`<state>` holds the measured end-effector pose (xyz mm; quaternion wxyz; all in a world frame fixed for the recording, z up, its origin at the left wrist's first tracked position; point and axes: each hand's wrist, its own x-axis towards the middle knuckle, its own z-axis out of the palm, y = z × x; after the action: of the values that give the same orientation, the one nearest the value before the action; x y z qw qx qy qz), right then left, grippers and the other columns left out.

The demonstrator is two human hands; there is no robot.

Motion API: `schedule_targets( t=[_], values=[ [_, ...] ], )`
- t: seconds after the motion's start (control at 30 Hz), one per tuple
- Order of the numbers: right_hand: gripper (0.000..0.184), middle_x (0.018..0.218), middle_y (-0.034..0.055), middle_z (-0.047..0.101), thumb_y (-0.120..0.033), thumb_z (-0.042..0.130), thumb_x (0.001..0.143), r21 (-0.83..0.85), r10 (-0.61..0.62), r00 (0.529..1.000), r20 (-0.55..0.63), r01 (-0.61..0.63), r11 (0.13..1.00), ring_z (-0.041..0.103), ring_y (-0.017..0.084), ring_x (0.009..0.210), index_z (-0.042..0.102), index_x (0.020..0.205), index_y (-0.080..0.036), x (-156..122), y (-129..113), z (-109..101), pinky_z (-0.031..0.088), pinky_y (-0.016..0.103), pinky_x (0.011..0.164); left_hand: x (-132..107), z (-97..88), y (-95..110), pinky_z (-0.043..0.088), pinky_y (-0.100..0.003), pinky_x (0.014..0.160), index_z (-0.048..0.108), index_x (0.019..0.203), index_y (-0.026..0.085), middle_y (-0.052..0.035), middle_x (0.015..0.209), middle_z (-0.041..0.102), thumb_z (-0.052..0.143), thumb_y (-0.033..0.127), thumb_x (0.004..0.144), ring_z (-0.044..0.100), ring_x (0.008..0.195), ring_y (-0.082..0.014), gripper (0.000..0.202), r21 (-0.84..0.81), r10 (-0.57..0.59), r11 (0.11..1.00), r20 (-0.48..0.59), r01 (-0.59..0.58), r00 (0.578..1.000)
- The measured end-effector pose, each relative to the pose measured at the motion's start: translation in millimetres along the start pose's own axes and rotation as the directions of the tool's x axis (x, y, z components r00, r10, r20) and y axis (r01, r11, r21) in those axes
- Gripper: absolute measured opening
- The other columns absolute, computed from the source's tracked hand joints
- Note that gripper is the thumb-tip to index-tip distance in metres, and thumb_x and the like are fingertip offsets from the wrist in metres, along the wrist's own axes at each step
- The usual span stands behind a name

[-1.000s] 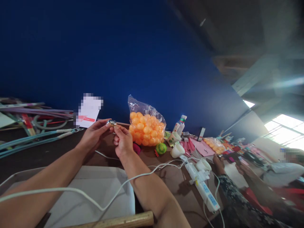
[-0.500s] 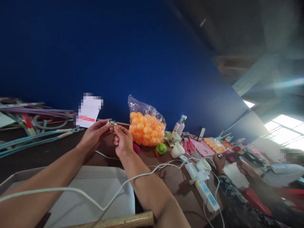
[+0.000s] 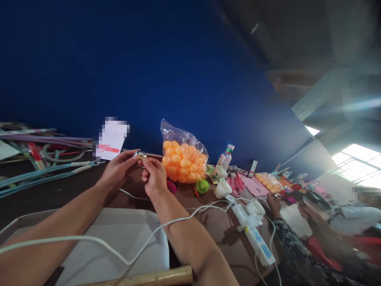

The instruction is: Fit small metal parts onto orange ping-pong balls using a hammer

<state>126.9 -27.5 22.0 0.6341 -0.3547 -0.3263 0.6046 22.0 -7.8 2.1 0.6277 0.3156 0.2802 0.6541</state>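
Note:
My left hand [image 3: 117, 171] and my right hand [image 3: 154, 177] are raised together over a dark brown table [image 3: 220, 230]. Between their fingertips they pinch a small shiny metal piece [image 3: 139, 154]. Both hands are closed on it, thumbs and forefingers meeting. A white cable [image 3: 125, 254] runs across both my forearms. Just right of my hands stands a clear bag of orange balls [image 3: 183, 157].
A white power strip [image 3: 254, 234] lies on the table, with white cups [image 3: 222, 188], a green disc [image 3: 202, 185], a bottle [image 3: 225, 156] and pink papers [image 3: 256, 184] behind it. Coloured rods [image 3: 44, 157] lie at left. Another person's hand [image 3: 274, 203] rests at right. A wooden handle [image 3: 149, 277] lies near me.
My hands stay almost still on the metal piece. The other person's hand at right has shifted slightly.

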Motion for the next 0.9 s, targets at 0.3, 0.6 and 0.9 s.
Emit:
schedule_targets(
  t=[0.3, 0.6, 0.9],
  values=[
    [0.012, 0.064, 0.0005, 0.068, -0.021, 0.07, 0.066, -0.029, 0.017, 0.999, -0.028, -0.018, 0.999, 0.042, 0.004, 0.039, 0.06, 0.069, -0.015, 1.7, -2.3, 1.4, 0.029, 0.016, 0.034, -1.5, 1.3, 0.8, 0.054, -0.021, 0.074, 0.071, 0.095, 0.014, -0.0035, 0.089, 0.073, 0.083, 0.024, 0.065, 0.067, 0.072, -0.0108, 0.034, 0.008, -0.012, 1.0, -0.007, 0.012, 1.0],
    [0.019, 0.063, 0.0002, 0.068, -0.025, 0.073, 0.066, -0.065, 0.015, 1.0, -0.026, -0.017, 0.998, 0.045, 0.005, 0.037, 0.057, 0.068, -0.016, 3.6, 0.5, -0.5, 0.033, 0.016, 0.032, -5.0, 4.3, 2.0, 0.053, -0.021, 0.071, 0.07, 0.092, 0.014, -0.0038, 0.087, 0.073, 0.082, 0.027, 0.066, 0.066, 0.071, -0.011, 0.032, 0.013, -0.017, 1.0, 0.006, 0.017, 1.0],
    [0.016, 0.059, 0.0003, 0.068, -0.021, 0.071, 0.066, -0.061, 0.014, 0.998, -0.06, -0.018, 0.998, 0.049, 0.006, 0.036, 0.056, 0.066, -0.016, 1.6, -3.0, 2.2, 0.037, 0.016, 0.032, -6.3, 4.5, 1.8, 0.054, -0.022, 0.066, 0.069, 0.092, 0.014, -0.0048, 0.087, 0.073, 0.082, 0.028, 0.066, 0.067, 0.07, -0.0129, 0.032, 0.016, -0.036, 0.999, 0.015, 0.036, 0.999]
  ],
)
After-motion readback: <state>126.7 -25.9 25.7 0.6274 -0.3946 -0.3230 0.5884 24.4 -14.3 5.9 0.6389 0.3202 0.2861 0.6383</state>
